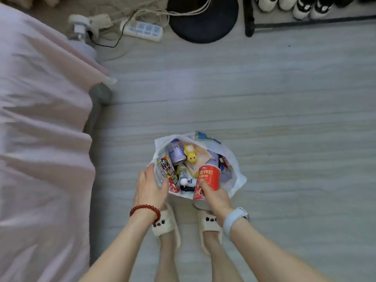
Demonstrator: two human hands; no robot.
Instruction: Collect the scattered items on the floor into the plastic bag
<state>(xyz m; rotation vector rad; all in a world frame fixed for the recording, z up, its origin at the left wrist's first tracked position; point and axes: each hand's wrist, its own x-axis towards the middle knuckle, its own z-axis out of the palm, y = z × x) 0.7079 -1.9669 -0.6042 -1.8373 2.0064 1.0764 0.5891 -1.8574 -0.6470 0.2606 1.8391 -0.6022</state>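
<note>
Nearest the camera, two bare forearms are reaching down over a pair of cream slippers (165, 224) with dark dots, standing on the pale wood-grain floor (284, 110). The left hand (150, 188), wearing a red bead bracelet (145, 210) at the wrist, is clenching its grip on the left rim of the white plastic bag (234, 159), holding the mouth wide. The right hand (215, 198), with a pale blue watch (234, 220) on its wrist, is grasping a red can (207, 180) with white lettering, tilting it over the near edge of the bag so that its upper end is lying inside the opening. The bag is sitting on the floor just ahead of the slippers and is showing a purple can (176, 152), a small yellow toy (191, 155), a red and black snack packet (167, 174) and other wrappers packed together. To the left, a pink bedspread (40, 129) is hanging over the bed's edge. Farther off, a white power strip (142, 30) with tangled cables is lying beside a dark round base (203, 21), and black-and-white shoes (305, 6) are lining a dark rack at the top right.
</note>
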